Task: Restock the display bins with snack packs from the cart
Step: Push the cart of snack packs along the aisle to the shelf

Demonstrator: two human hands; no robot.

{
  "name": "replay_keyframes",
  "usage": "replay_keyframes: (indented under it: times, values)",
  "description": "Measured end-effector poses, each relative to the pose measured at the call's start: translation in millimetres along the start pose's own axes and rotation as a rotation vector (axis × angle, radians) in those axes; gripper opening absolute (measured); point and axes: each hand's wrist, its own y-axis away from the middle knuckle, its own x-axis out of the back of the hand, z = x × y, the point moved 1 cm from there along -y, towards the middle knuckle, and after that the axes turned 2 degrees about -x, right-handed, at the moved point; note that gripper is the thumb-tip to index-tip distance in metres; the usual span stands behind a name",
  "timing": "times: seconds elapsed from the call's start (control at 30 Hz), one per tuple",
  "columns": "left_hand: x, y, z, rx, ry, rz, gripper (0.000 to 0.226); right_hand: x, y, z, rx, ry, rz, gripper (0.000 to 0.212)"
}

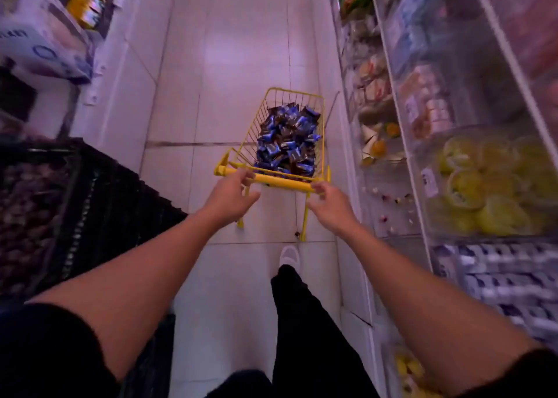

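Dozens of small blue-and-brown foil snack packs [288,139] lie heaped in the basket of a little yellow wire cart [320,117], filling it from the near end almost to the far rim, their glossy wrappers jumbled at every angle. The cart stands on the pale tiled floor [235,50] of a narrow aisle, just beside the clear plastic display bins [471,144] that line the right side. Across its near end runs a round yellow handle bar [277,181]. The left hand [231,194] is at the left part of that bar, fingers loosely spread and reaching over it, thumb below; whether it truly grips the bar I cannot tell. The right hand [330,200] is at the right end, fingertips curled and touching the bar, again without a plainly closed grasp. The packs sit just beyond the bar, between and ahead of both hands. A white shoe [289,255] shows below the cart.
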Motion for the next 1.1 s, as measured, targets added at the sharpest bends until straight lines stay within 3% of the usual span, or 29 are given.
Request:
replay_keyframes:
  times: [0.13, 0.23, 0.33, 0.43, 0.5, 0.63, 0.7, 0.93, 1.1]
  values:
    - [-24, -77, -11, -0.094, -0.392, -0.137, 0.066, -11, -65, 12, 0.102, 0.369, -0.074, 0.071]
    - [-36, -127, -31, -0.163, -0.639, -0.279, 0.079, -31, -96, 27, 0.119, 0.514, -0.187, 0.068]
    - [-43, -155, -59, -0.155, -0.793, -0.479, 0.063, -50, -111, 34, 0.219, 0.669, -0.210, 0.059]
    - [-48, -174, -90, -0.119, -0.791, -0.596, 0.043, -58, -129, 43, 0.296, 0.763, -0.188, 0.044]
    - [-51, -182, -106, -0.228, -0.822, -0.592, 0.046, -57, -142, 49, 0.344, 0.801, -0.201, 0.040]
    - [-51, -199, -120, -0.426, -0.826, -0.489, 0.059, -48, -166, 51, 0.446, 0.950, -0.201, 0.058]
    - [-45, -220, -118, -0.436, -0.815, -0.459, 0.059, -42, -188, 45, 0.467, 0.978, -0.164, 0.061]
    - [1, -343, -99, -0.341, -0.775, -0.448, 0.047, -10, -323, -16, 0.518, 0.924, -0.113, 0.045]
    - [31, -439, -92, -0.339, -0.724, -0.381, 0.040, 18, -429, -61, 0.537, 0.917, -0.145, 0.045]
